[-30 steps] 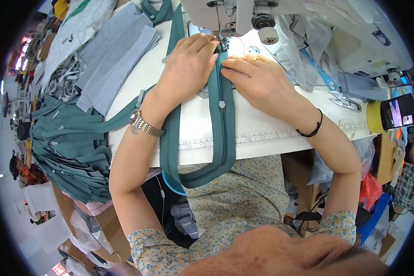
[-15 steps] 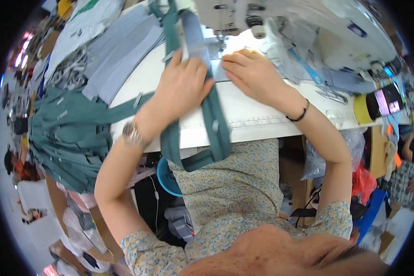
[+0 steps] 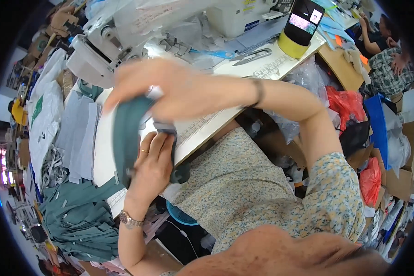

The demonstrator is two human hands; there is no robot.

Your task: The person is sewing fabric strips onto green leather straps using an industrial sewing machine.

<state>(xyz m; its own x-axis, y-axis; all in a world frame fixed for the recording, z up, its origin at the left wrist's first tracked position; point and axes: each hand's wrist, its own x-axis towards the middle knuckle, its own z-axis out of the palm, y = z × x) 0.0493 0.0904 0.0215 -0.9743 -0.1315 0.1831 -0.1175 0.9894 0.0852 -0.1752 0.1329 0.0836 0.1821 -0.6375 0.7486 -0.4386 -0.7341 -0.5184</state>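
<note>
A teal fabric strip (image 3: 125,138) curves over the white table (image 3: 104,158)
It runs from under the blurred right hand (image 3: 165,89) down beside the left hand (image 3: 152,168); I cannot tell whether either hand is grasping it or merely touching

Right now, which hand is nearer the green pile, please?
Left: the left hand is right of the pile; the right hand is farther off, toward the sewing machine.

Strip (image 3: 124,133) green; cloth (image 3: 76,138) grey-blue; dress (image 3: 244,170) floral; roll (image 3: 292,46) yellow.
</note>
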